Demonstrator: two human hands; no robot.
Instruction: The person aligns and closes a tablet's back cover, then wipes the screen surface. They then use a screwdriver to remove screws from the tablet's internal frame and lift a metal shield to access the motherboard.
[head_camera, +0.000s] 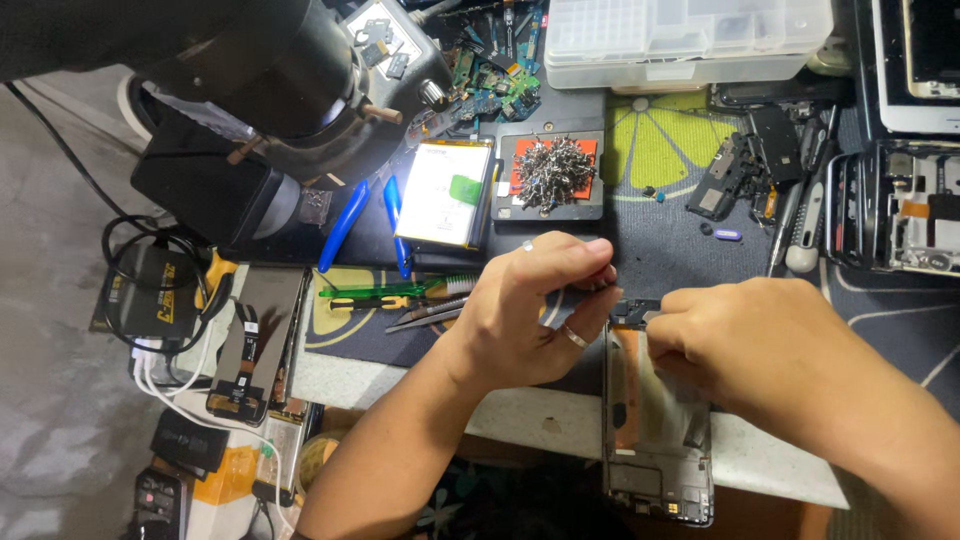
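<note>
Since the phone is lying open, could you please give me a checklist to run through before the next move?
1. Phone flat on the bench: ok, though its lower end overhangs the edge.
2. Left hand at the phone's top end: ok.
3. Right hand steadying the frame: ok.
4. Tool between left fingertips: cannot tell.
5. Tweezers nearby: ok.
6. Battery set aside: ok.

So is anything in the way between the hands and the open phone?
Nothing visible. The left hand and right hand are both already at the top edge of the opened phone, fingertips on it.
</note>
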